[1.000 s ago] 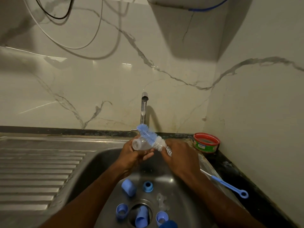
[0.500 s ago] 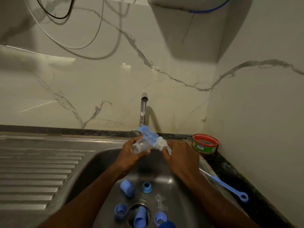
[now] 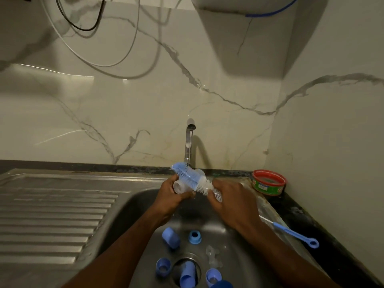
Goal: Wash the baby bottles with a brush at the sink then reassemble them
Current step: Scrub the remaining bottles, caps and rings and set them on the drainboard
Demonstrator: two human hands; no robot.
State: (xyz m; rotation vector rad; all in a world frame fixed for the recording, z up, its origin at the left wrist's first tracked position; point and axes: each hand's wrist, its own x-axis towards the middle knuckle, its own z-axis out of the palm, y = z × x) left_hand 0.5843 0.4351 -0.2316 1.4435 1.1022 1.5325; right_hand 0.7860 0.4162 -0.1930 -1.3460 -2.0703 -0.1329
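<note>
Left hand (image 3: pixel 169 197) grips clear bottle (image 3: pixel 180 186) over sink (image 3: pixel 143 206), under tap (image 3: pixel 189 140). Brush (image 3: pixel 192 179) lies across bottle outside; right hand (image 3: pixel 230 201) fingers curl on its handle. Advice: hold bottle steady, turn slowly, scrub all around, rinse after.

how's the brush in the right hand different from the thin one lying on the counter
The big brush has a thick blue-and-white bristle head; the thin brush shows a slim blue handle with a loop. The big one is gripped by the right hand against the bottle; the thin one lies untouched. Both are partly blue.

Bare forearms, no sleeves, bare hands (image 3: pixel 172 196)
</note>
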